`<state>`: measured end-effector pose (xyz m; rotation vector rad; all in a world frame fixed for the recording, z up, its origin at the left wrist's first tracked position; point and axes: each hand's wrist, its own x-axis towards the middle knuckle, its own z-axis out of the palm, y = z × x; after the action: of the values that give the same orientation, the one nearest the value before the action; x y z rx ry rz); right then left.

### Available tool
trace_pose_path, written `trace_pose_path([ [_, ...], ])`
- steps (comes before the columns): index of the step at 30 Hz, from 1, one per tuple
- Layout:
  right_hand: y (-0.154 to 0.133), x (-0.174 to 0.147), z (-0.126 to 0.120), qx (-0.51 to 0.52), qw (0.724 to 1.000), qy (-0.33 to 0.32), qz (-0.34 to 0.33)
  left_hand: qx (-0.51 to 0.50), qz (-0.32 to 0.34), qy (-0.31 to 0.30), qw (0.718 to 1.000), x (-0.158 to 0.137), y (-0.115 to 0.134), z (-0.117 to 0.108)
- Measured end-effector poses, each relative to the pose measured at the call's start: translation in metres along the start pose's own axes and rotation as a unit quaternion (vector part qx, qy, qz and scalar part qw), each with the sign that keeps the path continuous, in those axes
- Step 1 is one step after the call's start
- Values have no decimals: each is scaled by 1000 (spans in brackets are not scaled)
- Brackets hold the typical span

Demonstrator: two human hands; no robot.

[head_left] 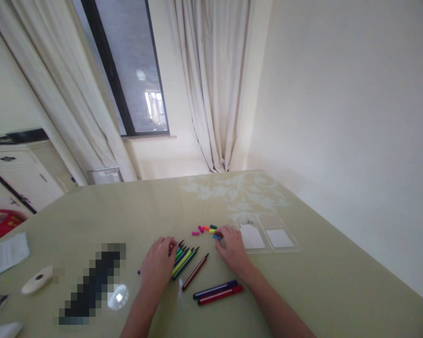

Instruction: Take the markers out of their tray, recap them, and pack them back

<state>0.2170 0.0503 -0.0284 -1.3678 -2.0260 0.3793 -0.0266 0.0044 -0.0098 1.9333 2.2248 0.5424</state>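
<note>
My left hand (pixel 158 263) is closed with curled fingers at the left end of a row of uncapped marker pens (pixel 185 263), green, yellow and dark. A pen tip shows at its fingertips, and a purple pen end (pixel 139 272) sticks out on the hand's far left side. Between the fingertips of my right hand (pixel 231 246) is a blue pen cap (pixel 216 237). Loose pink, orange, yellow and green caps (pixel 200 229) lie just beyond it. A brown uncapped pen (pixel 195 272) lies apart, between my hands. Nearer me rest two capped markers, one purple (pixel 215 289) and one red (pixel 220 295).
A clear plastic case (pixel 268 249) with white cards lies unfolded at the right. On the left are a pixelated dark object (pixel 91 284), a white oval device (pixel 37 280) and a white packet (pixel 7 253). A wall borders the table's right side.
</note>
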Motion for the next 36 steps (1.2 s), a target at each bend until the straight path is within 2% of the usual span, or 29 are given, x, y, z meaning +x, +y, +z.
trace_pose_path([
  [5, 0, -2, -5, 152, 988, 20, -16, 30, -16, -47, 998, -1, -2, 4],
  [12, 3, -4, -5, 247, 968, 31, -10, 1, 24, -50, 998, 0, -4, 8],
  [14, 2, -5, -4, 261, 965, 29, -13, -37, 51, -31, 998, 0, -2, 10],
  [17, -1, -7, -3, 294, 956, 21, -11, -148, 92, -3, 985, -1, 8, 13],
  [21, -4, -6, -3, 345, 938, 21, -7, -290, 112, -42, 950, -7, 27, 13],
  [24, -5, -6, -6, 360, 933, 22, -11, -326, 123, -61, 935, -11, 36, 11],
  [28, -8, -7, -9, 363, 931, 22, -15, -322, 132, -59, 936, -12, 39, 9],
  [32, -10, -8, -12, 359, 933, -20, -23, -316, 159, -51, 934, -11, 39, 10],
  [36, -10, -8, -14, 356, 934, -40, 2, -304, 163, -48, 937, -12, 39, 15],
])
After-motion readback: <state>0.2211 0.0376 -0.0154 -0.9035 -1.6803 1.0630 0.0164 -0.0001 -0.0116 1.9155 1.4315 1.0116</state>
